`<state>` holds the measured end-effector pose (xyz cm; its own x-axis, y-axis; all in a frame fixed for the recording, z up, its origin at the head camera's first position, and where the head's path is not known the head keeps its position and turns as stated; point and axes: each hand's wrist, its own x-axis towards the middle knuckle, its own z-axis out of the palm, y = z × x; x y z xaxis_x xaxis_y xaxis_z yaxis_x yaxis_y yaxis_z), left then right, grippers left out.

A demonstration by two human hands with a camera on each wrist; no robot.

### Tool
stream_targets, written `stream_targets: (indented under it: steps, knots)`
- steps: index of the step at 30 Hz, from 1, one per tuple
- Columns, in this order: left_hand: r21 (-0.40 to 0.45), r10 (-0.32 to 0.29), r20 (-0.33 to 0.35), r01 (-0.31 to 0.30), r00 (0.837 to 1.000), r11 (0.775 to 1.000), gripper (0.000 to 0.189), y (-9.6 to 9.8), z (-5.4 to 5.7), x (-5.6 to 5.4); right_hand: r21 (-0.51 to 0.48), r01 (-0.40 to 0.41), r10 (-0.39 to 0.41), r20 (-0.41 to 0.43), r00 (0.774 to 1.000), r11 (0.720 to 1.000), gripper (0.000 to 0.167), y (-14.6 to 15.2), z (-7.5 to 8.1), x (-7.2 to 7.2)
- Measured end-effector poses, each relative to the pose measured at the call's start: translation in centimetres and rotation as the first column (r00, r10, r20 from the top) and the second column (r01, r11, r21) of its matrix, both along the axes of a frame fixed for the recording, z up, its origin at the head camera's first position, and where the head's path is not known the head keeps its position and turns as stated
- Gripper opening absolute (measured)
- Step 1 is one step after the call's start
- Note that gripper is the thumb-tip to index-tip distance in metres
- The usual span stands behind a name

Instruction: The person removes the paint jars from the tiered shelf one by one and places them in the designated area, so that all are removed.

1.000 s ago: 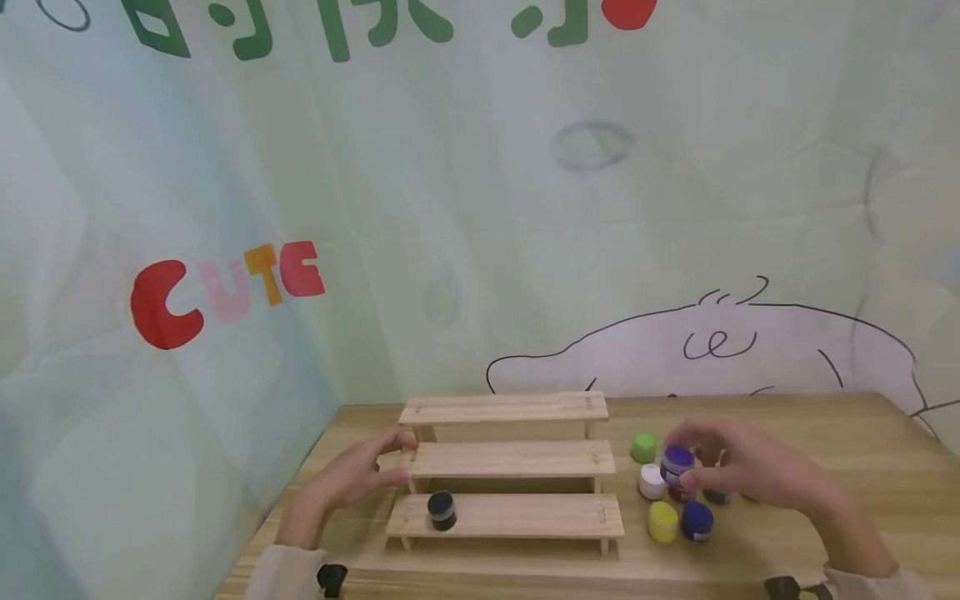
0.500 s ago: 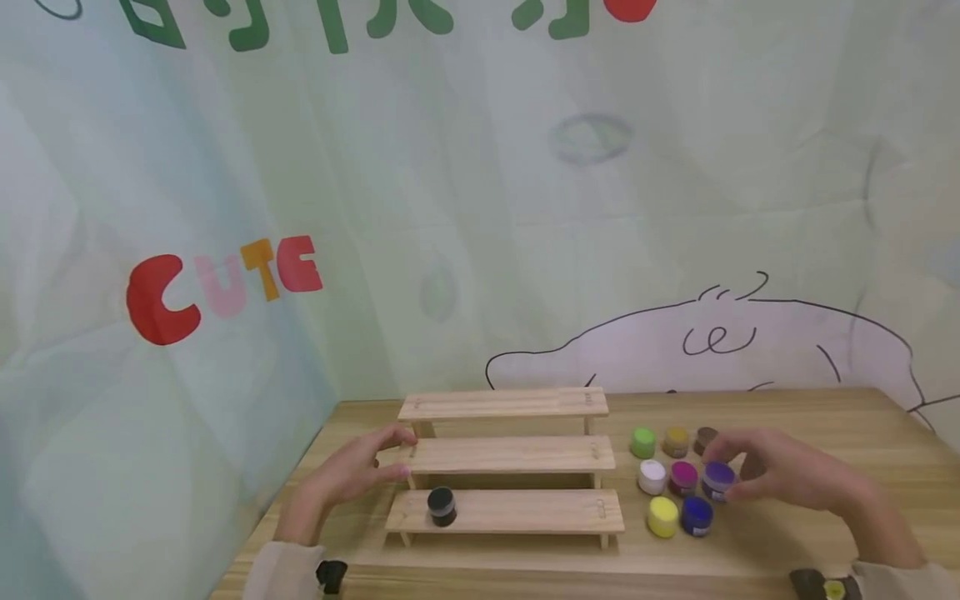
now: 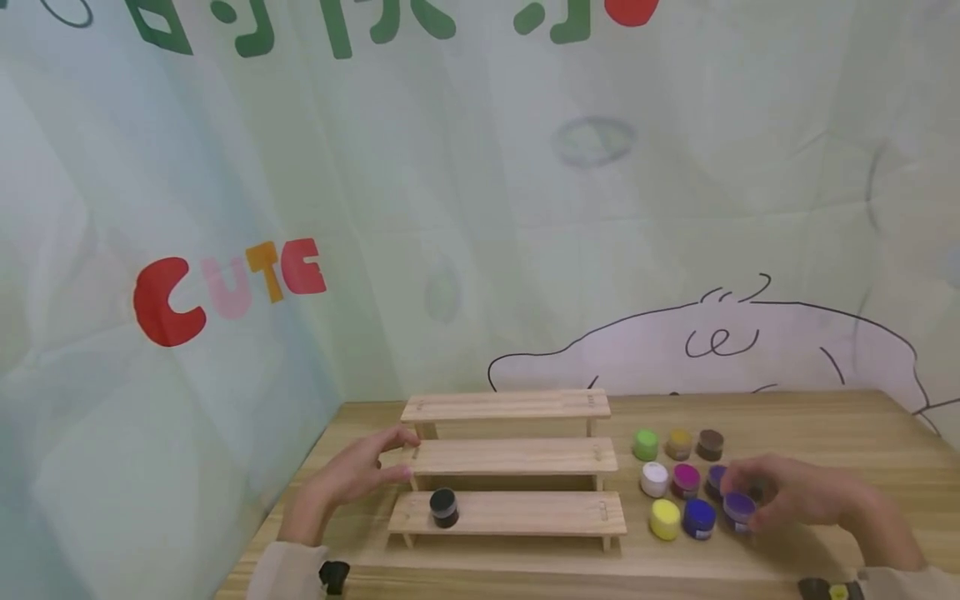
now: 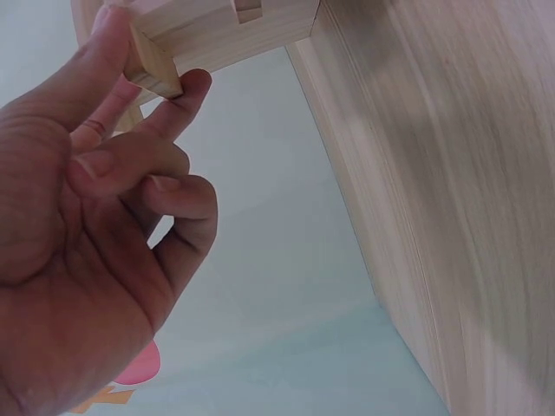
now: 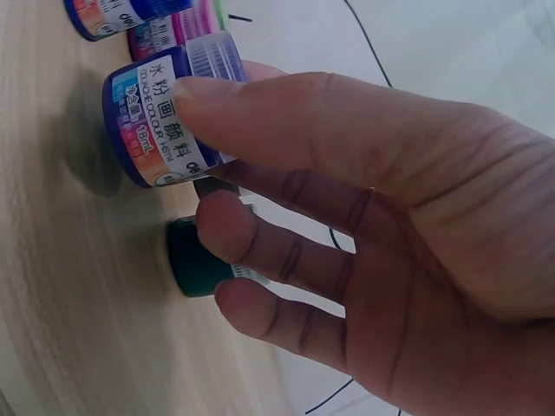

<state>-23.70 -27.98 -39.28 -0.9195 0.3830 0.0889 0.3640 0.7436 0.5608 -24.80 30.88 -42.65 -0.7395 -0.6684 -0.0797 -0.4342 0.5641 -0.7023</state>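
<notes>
My left hand (image 3: 358, 468) pinches the left end of a three-tier wooden rack (image 3: 513, 457) at its middle tier. In the left wrist view, thumb and fingers hold a wooden piece (image 4: 156, 68) of the rack. A black-lidded jar (image 3: 444, 508) stands on the lowest tier, left of centre. My right hand (image 3: 806, 493) grips a violet gouache paint jar (image 3: 739, 510) between thumb and fingers, to the right of a blue jar (image 3: 699, 518). Its printed label (image 5: 160, 117) faces the right wrist camera. Another violet jar (image 3: 716, 478) is partly hidden behind the fingers.
Green (image 3: 646, 445), ochre (image 3: 679, 444) and brown (image 3: 710, 444) jars form the back row. White (image 3: 655, 479) and magenta (image 3: 686, 481) jars stand before them, and a yellow jar (image 3: 664, 519) is nearer. A dark green jar (image 5: 195, 257) shows beyond my right fingers.
My right hand has moved rightward and nearer from above the jars. One violet jar now stands beside the magenta one, and the hand holds another violet jar. The left hand keeps its place.
</notes>
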Motion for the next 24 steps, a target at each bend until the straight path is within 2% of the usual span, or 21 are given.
stream_targets:
  steps: [10, 15, 19, 24]
  knots:
    - [-0.010, 0.012, -0.007, -0.012, 1.000, 1.000, 0.035, 0.1, 0.1, 0.1, -0.018, -0.011, 0.012, 0.047, 0.999, 1.000, 0.031, -0.2, -0.6, -0.2]
    - [-0.014, 0.009, -0.014, -0.010, 1.000, 1.000, 0.036, 0.0, 0.0, -0.1, -0.015, 0.017, -0.016, 0.089, 0.996, 1.000, 0.033, -0.1, -0.8, -0.1]
    - [-0.017, 0.010, -0.013, -0.010, 1.000, 1.000, 0.036, -0.1, 0.0, -0.1, -0.014, 0.032, -0.030, 0.081, 0.996, 0.999, 0.036, 0.2, -0.4, -0.1]
    - [-0.015, 0.013, -0.010, -0.013, 1.000, 1.000, 0.035, 0.0, 0.0, -0.1, -0.058, 0.000, 0.003, 0.039, 0.999, 0.998, 0.029, -0.4, 0.4, -0.1]
